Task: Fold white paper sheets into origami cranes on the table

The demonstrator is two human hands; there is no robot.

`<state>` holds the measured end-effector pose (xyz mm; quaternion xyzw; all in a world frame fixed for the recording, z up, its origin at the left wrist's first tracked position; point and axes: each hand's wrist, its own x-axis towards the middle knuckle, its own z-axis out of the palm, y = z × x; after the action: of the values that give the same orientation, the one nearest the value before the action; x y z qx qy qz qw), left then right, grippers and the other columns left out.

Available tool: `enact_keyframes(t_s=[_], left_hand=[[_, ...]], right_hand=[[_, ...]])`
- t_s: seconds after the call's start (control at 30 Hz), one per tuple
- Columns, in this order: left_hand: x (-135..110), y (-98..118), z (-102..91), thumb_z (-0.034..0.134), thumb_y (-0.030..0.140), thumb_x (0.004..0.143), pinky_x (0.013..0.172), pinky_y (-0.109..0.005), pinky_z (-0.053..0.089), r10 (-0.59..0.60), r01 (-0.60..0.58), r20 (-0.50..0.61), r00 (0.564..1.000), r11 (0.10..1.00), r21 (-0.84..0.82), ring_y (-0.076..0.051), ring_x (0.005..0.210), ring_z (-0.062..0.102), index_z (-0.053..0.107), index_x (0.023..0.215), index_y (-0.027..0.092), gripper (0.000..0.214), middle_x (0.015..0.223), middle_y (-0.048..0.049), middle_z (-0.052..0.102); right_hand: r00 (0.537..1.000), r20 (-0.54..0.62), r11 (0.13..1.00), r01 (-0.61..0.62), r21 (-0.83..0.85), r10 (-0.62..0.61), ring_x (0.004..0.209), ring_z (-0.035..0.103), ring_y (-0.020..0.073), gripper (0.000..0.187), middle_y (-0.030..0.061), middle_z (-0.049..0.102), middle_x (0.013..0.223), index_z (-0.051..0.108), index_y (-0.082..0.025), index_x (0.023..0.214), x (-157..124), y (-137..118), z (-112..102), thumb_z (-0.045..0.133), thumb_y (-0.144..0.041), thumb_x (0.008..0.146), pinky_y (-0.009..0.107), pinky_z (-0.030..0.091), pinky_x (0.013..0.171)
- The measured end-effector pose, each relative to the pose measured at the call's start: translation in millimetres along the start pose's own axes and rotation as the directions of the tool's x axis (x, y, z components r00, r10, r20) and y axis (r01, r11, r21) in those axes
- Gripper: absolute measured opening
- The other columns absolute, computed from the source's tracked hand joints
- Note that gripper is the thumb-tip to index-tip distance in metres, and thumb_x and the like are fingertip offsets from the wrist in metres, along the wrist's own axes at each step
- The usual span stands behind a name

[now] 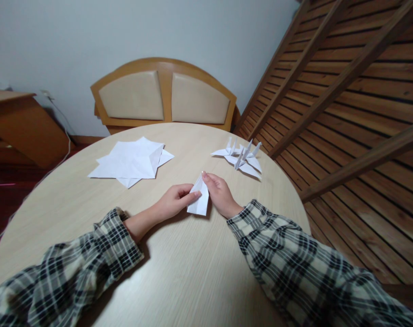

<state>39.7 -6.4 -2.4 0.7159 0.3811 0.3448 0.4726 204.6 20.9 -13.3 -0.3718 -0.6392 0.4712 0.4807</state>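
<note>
A small folded piece of white paper stands between my two hands at the middle of the round table. My left hand pinches its left side with curled fingers. My right hand grips its right side, one finger up along the top point. Both sleeves are plaid.
A loose stack of white paper sheets lies at the back left of the table. Several folded paper cranes sit at the back right. A wooden chair stands behind the table. Wooden slats fill the right side.
</note>
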Motion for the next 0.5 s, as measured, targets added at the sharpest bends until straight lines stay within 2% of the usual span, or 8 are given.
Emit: enact_keyframes(t_s=[0.13, 0.23, 0.33, 0.43, 0.5], left_hand=[[0.5, -2.9, 0.2, 0.051, 0.046, 0.087, 0.053, -0.024, 0.034, -0.018, 0.018, -0.046, 0.999, 1.000, -0.001, -0.012, 0.056, 0.042, 0.055, 0.072, 0.016, 0.034, 0.062, 0.0023, 0.048], [1.3, -6.8, 0.1, 0.050, 0.046, 0.089, 0.055, -0.025, 0.035, 0.006, -0.002, -0.141, 0.990, 1.000, 0.025, -0.013, 0.059, 0.044, 0.057, 0.077, 0.015, 0.034, 0.065, 0.0015, 0.050], [2.4, -8.6, 0.2, 0.048, 0.045, 0.091, 0.057, -0.025, 0.036, 0.045, -0.027, -0.262, 0.964, 0.997, 0.070, -0.013, 0.063, 0.045, 0.058, 0.079, 0.015, 0.033, 0.068, 0.0009, 0.051], [3.2, -7.9, 1.2, 0.048, 0.044, 0.092, 0.057, -0.025, 0.039, 0.045, -0.021, -0.335, 0.941, 0.997, 0.074, -0.013, 0.063, 0.048, 0.055, 0.078, 0.016, 0.032, 0.068, 0.0011, 0.051], [3.6, -7.3, 2.1, 0.049, 0.046, 0.092, 0.054, -0.025, 0.042, 0.006, -0.012, -0.343, 0.939, 1.000, -0.014, -0.014, 0.061, 0.052, 0.052, 0.078, 0.018, 0.031, 0.068, 0.0011, 0.053]], right_hand=[[0.999, 0.011, 0.999, 0.053, 0.013, -0.053, 0.063, 0.046, 0.0126, 0.039, -0.0024, 0.046, 0.068, 0.048, -0.021, 0.071, 1.4, 3.5, -0.2, 0.049, -0.055, 0.091, 0.027, 0.039, 0.060], [0.997, 0.023, 0.996, 0.075, 0.044, -0.076, 0.063, 0.048, 0.0128, 0.027, -0.0044, 0.048, 0.069, 0.051, -0.022, 0.092, 1.8, 5.8, 0.3, 0.055, -0.048, 0.089, 0.026, 0.039, 0.058], [0.994, 0.038, 0.995, 0.102, 0.011, -0.102, 0.062, 0.050, 0.0128, 0.037, -0.0062, 0.047, 0.069, 0.044, -0.024, 0.118, 0.8, 6.3, 1.4, 0.059, -0.040, 0.088, 0.026, 0.041, 0.058], [0.986, 0.048, 0.986, 0.161, -0.050, -0.159, 0.066, 0.052, 0.0128, 0.045, -0.0051, 0.048, 0.074, 0.039, -0.026, 0.129, -1.3, 5.0, 2.4, 0.058, -0.033, 0.089, 0.027, 0.044, 0.062], [0.982, 0.051, 0.980, 0.188, -0.065, -0.185, 0.069, 0.054, 0.0129, 0.048, -0.0035, 0.050, 0.079, 0.037, -0.027, 0.133, -2.7, 4.0, 3.0, 0.058, -0.029, 0.089, 0.028, 0.048, 0.065]])
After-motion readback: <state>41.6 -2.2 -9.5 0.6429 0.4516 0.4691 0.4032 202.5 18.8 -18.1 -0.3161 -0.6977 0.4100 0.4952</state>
